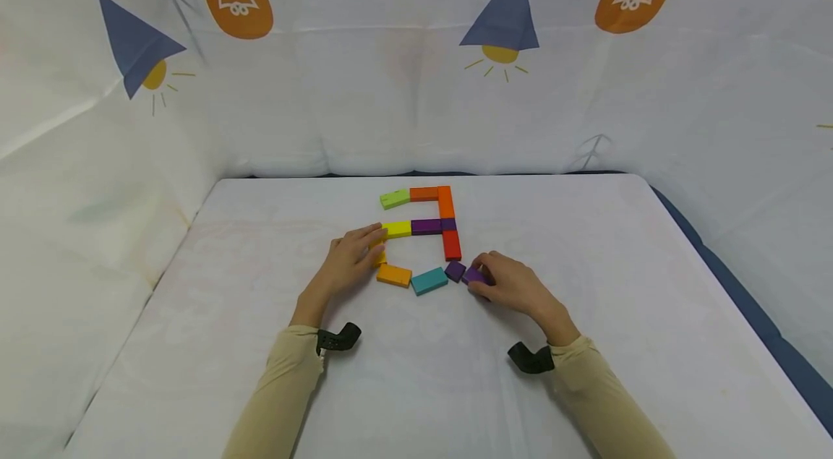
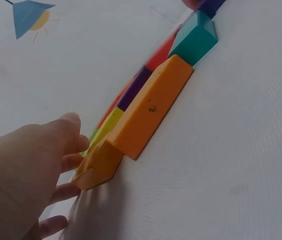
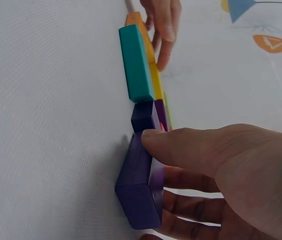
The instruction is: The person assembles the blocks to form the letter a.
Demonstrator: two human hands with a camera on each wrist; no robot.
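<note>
My right hand point(image 1: 514, 284) pinches a purple block point(image 1: 476, 276) at the lower right of an outline of coloured blocks; the right wrist view shows the thumb on one edge of that purple block point(image 3: 139, 185) and fingers behind it. A small dark purple block point(image 1: 455, 271) lies beside it, then a teal block point(image 1: 429, 281) and an orange block point(image 1: 394, 275). My left hand point(image 1: 351, 256), fingers loosely extended, touches the outer side of a yellow-orange block point(image 2: 98, 165) at the left, which it partly covers in the head view.
Above lie a yellow block point(image 1: 397, 229), a purple block point(image 1: 426, 227), a small purple block point(image 1: 449, 224), a red block point(image 1: 452, 246), two orange-red blocks point(image 1: 424, 194) and a lime block point(image 1: 395, 199). All lie on a white table point(image 1: 293, 209) before a patterned curtain point(image 1: 364, 97).
</note>
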